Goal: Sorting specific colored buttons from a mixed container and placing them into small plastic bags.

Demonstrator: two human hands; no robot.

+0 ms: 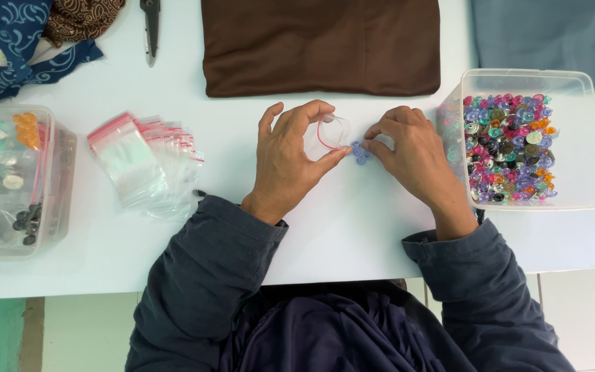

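Sleeves [201,275]; L hand [287,162] pinches bag [326,134] (R [411,155]: beads [361,153]).

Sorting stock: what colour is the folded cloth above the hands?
Plain dark brown folded cloth, clearest in the head view.

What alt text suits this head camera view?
The left hand holds open a small clear zip bag while the right hand pinches pale blue plastic buttons beside a clear tub of colourful buttons on a white table.
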